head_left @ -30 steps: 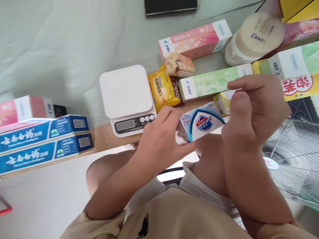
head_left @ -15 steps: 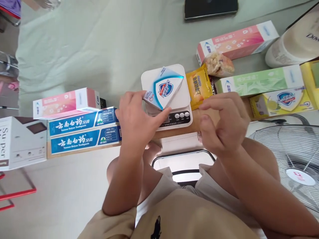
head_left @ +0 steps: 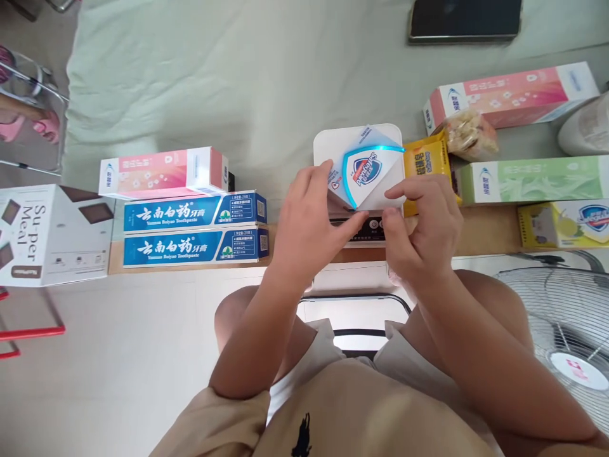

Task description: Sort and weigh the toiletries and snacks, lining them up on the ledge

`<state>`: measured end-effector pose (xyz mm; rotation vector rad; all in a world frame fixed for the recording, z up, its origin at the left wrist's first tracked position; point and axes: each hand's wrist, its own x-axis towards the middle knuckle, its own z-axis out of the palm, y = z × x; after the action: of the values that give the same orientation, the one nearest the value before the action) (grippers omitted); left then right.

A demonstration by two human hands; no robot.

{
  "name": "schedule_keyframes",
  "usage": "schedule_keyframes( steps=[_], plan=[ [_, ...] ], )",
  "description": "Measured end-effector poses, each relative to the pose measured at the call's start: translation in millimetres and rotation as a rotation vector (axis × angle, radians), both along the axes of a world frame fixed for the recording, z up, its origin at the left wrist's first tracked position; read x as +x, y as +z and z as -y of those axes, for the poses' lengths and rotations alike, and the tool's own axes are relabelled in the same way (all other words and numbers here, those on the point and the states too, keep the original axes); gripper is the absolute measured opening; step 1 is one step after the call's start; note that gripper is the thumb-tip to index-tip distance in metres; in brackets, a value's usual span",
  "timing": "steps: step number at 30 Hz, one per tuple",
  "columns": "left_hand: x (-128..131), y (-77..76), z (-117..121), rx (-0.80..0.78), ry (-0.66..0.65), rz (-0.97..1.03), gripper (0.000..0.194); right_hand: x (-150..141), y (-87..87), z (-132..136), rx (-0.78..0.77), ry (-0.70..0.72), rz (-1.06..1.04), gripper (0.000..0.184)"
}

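A white and blue Safeguard soap box [head_left: 368,170] lies turned at an angle on a small white kitchen scale [head_left: 328,141]. My left hand [head_left: 309,219] is around the box's lower left end, fingertips at its left corner and thumb by its bottom corner. Part of the scale's display and buttons is covered by my hands. Over the scale's lower right corner, my right hand [head_left: 425,225] has its fingers curled, thumb and index tips close together, with nothing visible in them. Just beyond it, a yellow soap packet [head_left: 425,166] touches or nearly touches the scale.
To the left lie two blue toothpaste boxes [head_left: 190,246], a pink box [head_left: 162,172] and a white Su-per Meal box [head_left: 71,241]. On the right are a clear-wrapped snack [head_left: 471,133], another pink box [head_left: 514,95], a green box [head_left: 537,179], a yellow soap box [head_left: 561,223] and a fan [head_left: 566,330]. A phone [head_left: 465,20] lies behind.
The view has shifted, so the table things appear farther right. My right hand has come left, closer to the scale and soap box. My left hand stays at the box.
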<state>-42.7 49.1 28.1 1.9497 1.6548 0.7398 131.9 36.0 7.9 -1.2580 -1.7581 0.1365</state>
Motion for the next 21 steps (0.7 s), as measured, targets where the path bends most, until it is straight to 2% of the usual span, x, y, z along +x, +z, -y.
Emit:
schedule_keyframes(
  steps=[5,10,14,17,19,21],
  plan=[
    [3.4,1.2,-1.6,0.005,0.064,0.025,0.058,-3.1,-0.8,-3.8,0.000,0.056,-0.018,0.010],
    [-3.4,16.1,1.7,0.043,0.176,0.087,0.056,-0.9,-1.4,-3.6,-0.011,0.054,-0.071,0.013],
    [-12.7,31.3,6.1,0.121,0.210,0.166,0.051,-1.6,1.0,-4.1,-0.154,0.142,-0.272,0.034],
    [-17.5,39.2,8.3,0.111,0.209,0.220,0.050,-7.7,2.6,-14.6,-0.254,0.177,-0.403,0.050],
    [-20.5,43.1,9.6,0.070,0.197,0.224,0.048,-14.8,2.7,-26.7,-0.359,0.211,-0.447,0.054],
    [-25.4,46.4,11.2,0.032,0.173,0.209,0.048,-24.2,4.5,-40.0,-0.455,0.239,-0.388,0.052]
  ],
)
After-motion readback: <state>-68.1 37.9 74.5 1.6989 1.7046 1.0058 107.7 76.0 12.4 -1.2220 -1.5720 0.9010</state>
